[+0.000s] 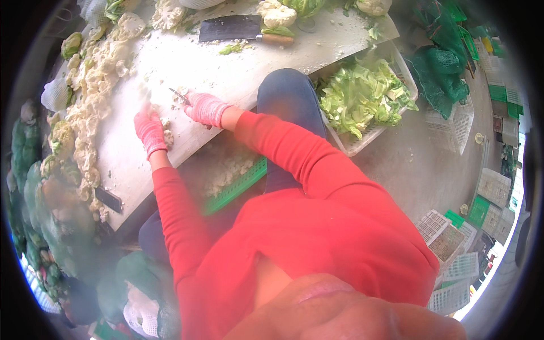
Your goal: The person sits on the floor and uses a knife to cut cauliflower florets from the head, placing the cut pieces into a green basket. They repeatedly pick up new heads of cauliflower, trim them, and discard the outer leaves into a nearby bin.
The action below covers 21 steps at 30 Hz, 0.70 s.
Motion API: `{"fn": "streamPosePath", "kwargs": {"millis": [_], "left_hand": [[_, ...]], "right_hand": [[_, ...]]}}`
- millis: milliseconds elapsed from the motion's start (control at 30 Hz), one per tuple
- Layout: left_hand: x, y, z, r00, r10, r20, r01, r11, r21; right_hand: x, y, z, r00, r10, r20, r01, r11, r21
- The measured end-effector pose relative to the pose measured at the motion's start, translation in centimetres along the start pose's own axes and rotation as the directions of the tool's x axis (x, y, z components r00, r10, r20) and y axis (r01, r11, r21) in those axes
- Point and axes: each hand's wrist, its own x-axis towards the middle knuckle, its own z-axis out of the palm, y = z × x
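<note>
A pink knitted glove covers my right hand [207, 109], which is closed on a small knife [179, 96] whose blade points up and left over the white work table [148, 70]. My left hand [150, 129], gloved the same way, is over the table to the left of it, at a pale piece of cauliflower [145, 94]; glare and blur hide its exact grip. Small cauliflower florets [168, 132] lie between my hands. Beyond them a cleaver [231, 29] with a wooden handle rests flat on the table.
Cauliflower pieces [89, 110] line the table's left side, near a dark phone-like object [109, 199]. A white crate [355, 149] of green leaves stands right of my knee. Below the table edge, a green crate [236, 187] holds florets. Net sacks [63, 212] are piled at left.
</note>
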Motion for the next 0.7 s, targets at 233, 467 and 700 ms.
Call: {"fn": "streamPosePath", "kwargs": {"millis": [233, 467, 700], "left_hand": [[-2.8, -0.1, 0.9, 0.951, -0.022, -0.309, -0.083, 0.942, -0.324], [-3.3, 0.1, 0.0, 0.967, -0.181, -0.179, 0.091, 0.902, -0.422], [-3.5, -0.9, 1.3, 0.956, -0.123, -0.267, 0.019, 0.931, -0.364]], "right_hand": [[1.7, 1.7, 2.8, 0.977, -0.193, -0.087, 0.184, 0.978, -0.098], [2.5, -0.2, 5.2, 0.96, -0.28, -0.004, 0.239, 0.827, -0.509], [3.5, -1.7, 6.3, 0.968, -0.248, 0.04, 0.21, 0.709, -0.673]]}}
